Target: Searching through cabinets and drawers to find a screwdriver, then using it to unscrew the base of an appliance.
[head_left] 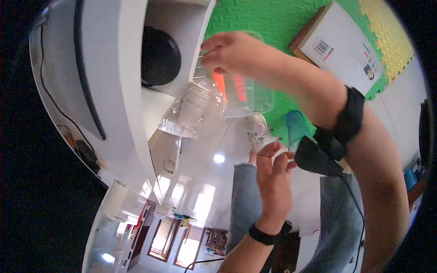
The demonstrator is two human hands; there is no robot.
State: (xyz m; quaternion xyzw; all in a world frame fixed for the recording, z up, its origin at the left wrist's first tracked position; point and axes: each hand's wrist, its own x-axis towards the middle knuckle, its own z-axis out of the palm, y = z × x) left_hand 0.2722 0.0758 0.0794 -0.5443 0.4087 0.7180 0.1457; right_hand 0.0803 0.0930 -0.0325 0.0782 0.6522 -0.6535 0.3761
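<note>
My right hand [230, 54] reaches from the right over a clear plastic box [252, 102], its fingers loosely bent and slightly apart beside a white shelf edge. Orange pieces [234, 86] lie in the box, partly covered by the hand. Close by stands a clear plastic bag [193, 107] with a pale, jar-like thing inside. Lower down, my left hand [273, 175] is raised with bent, parted fingers, and I see nothing in it. Beside its fingertips is a black cover [316, 157], next to the black strap [350, 116] on my right arm.
A white cubby [184, 54] holds a black round object [160, 57] at upper left. At upper right, a white flat box [339, 48] rests on green foam mat [277, 20]. A bluish translucent thing [298, 125] lies near my right arm. Jeans-clad legs [243, 191] are below.
</note>
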